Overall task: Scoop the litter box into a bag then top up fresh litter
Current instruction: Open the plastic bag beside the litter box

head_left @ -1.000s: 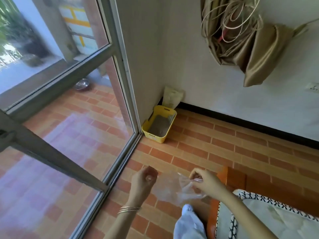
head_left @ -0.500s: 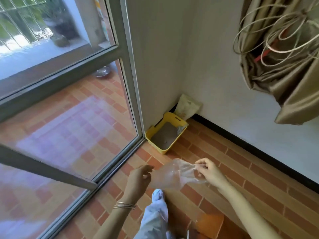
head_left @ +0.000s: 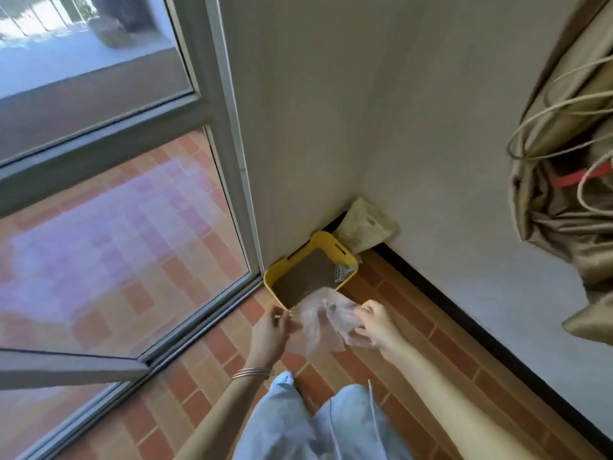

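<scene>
The room corner is formed by two white walls [head_left: 431, 127] and a floor of terracotta brick-pattern tiles [head_left: 414, 343], with a black skirting strip [head_left: 464, 313] along the base of the right-hand wall. A grey-framed glass door [head_left: 232, 161] runs down the left side. A bundled tan curtain [head_left: 564, 210], wrapped in loops of pale cord, hangs at the right edge.

The yellow litter box [head_left: 335, 242] sits on the floor in the corner, against the wall next to the door frame. It holds a flat bed of grey-brown litter [head_left: 305, 277]. A pale slotted scoop [head_left: 341, 273] rests inside the box at its right-hand rim. A beige litter sack [head_left: 365, 227] leans upright in the corner, just behind the box and touching the wall.

The person stands close in front of the box, with light blue trousers [head_left: 298, 426] visible at the bottom of the view. A clear plastic bag [head_left: 318, 323] is held between both hands, above the near end of the box, which it partly covers from this angle. The left hand [head_left: 270, 330] pinches the left edge of the bag with curled fingers. The right hand [head_left: 376, 327] grips the right side of the bag, fingers closed around crumpled film. The bag hangs slack and creased between the two grips. Thin metal bangles [head_left: 250, 373] encircle the left wrist.
</scene>
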Tool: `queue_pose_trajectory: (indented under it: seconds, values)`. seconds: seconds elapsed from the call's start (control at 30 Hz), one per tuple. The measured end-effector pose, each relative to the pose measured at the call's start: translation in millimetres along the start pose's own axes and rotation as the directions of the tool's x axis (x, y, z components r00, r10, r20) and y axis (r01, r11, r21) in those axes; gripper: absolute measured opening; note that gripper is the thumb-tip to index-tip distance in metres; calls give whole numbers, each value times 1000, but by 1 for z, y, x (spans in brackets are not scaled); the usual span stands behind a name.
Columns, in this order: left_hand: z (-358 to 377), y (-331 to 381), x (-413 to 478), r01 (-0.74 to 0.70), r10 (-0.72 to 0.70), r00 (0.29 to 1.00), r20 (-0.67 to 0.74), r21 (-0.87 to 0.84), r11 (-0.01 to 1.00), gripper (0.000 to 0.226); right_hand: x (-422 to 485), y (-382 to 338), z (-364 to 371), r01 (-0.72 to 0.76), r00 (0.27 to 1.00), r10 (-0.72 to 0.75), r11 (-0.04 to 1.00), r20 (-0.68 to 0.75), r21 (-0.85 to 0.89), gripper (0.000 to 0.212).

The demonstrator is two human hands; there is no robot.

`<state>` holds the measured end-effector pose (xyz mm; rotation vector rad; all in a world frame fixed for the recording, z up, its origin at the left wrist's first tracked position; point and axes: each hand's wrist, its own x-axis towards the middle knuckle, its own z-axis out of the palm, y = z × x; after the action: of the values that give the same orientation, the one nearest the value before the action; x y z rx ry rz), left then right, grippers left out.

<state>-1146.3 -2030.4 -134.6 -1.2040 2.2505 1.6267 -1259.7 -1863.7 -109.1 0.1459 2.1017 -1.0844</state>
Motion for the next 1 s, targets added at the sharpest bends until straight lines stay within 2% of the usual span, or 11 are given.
queue_pose_trajectory:
  seconds: [0.13,0.27,0.33,0.4,0.47,0.53,0.6,0.67,0.73,0.9,1.0]
  values:
    - [20,28,28,69,-94,984,-154,-162,984,14,56,-18,-4,-42,998,47,994,-48,97,11]
    - [38,47,58,107,-216,938,-271,-366,924,15,101,-49,-17,-41,994,33,996,101,85,18]
    - [47,58,71,141,-341,907,-248,-583,800,16,124,-62,-29,24,978,-25,1000,206,7,24]
    - [54,71,75,141,-437,890,-128,-834,534,13,148,-73,-45,65,946,-33,994,321,-87,25]
    - [60,82,69,70,-327,945,-26,-957,280,12,174,-84,-64,72,893,16,982,451,-177,24]
    - [71,83,61,-36,-169,982,-84,-963,268,34,201,-95,-81,138,796,40,959,603,-246,22]
    - [90,79,58,-94,-128,975,-180,-861,499,25,222,-98,-96,295,669,11,914,743,-280,19]
    - [110,64,59,-89,-109,953,-282,-605,791,14,240,-95,-106,417,532,-26,878,846,-235,15]
    - [130,42,62,-19,-51,971,-235,-284,958,14,254,-90,-113,471,417,-29,862,908,-189,9]
    - [181,-26,88,133,-131,991,-28,330,935,87,301,-41,-99,633,329,55,728,943,-264,11]
    - [210,-68,122,173,-197,980,-3,497,850,105,346,15,-69,904,359,89,214,929,-370,22]
